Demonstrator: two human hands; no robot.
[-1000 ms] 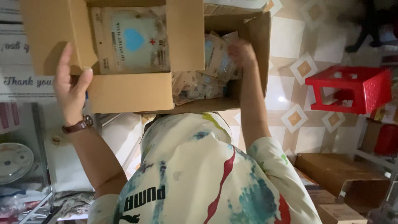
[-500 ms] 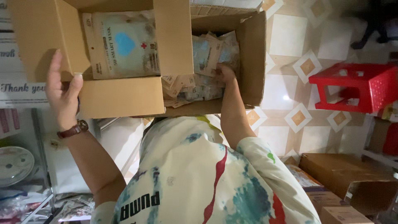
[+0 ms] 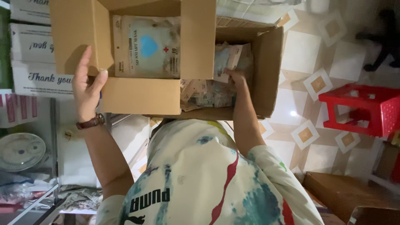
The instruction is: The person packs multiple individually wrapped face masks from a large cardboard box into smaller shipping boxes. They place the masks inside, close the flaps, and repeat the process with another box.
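A small open cardboard box [image 3: 141, 96] holds a large flat mask packet [image 3: 146, 46] with a blue heart shape. It sits against a bigger open carton [image 3: 266, 75] filled with several small packets [image 3: 204, 93]. My left hand [image 3: 87, 89], a brown watch on its wrist, grips the small box's side flap, thumb in front and fingers behind. My right hand [image 3: 237, 79] reaches into the carton and closes on a small packet [image 3: 227, 60]; its fingertips are hidden among the packets.
White printed boxes [image 3: 31, 46] are stacked at the left above a glass shelf with a round plate [image 3: 21, 150]. A red plastic stool [image 3: 360, 108] stands on the tiled floor at the right. Brown cartons [image 3: 346, 196] lie at the lower right.
My right hand has sunk lower and deeper into the carton with a packet. My left hand stays on the small box's flap. The boxes sit closer in view.
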